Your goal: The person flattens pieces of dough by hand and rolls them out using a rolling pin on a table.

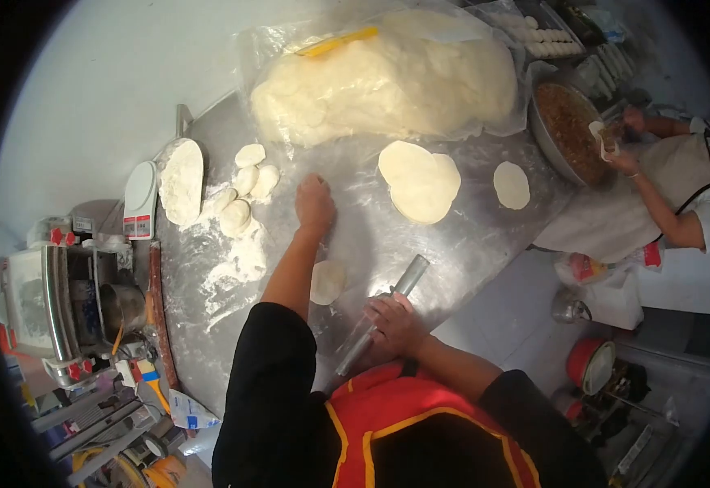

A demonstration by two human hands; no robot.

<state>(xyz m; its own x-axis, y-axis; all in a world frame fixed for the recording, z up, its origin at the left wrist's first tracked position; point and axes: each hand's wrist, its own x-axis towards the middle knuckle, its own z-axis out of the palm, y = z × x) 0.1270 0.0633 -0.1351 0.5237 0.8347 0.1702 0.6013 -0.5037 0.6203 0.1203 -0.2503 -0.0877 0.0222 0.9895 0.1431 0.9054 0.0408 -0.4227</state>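
Right hand clamped on rolling pin; left hand, grip indiscernible. Dough sheets lie rolled; thicker dough rounds appear unrolled.

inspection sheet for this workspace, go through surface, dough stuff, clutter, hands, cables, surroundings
surface: metal table, flour scattered on its left side
job's things: large dough mass with plastic around it; overlapping flat rounds; single rounds nearby; small dough pieces
clutter: scale beside floury tray; packed shelf items at lower left
hands: left hand near small dough pieces; right hand on rolling pin
cables: nothing seen on the table
surroundings: co-worker's hands beside large bowl of filling
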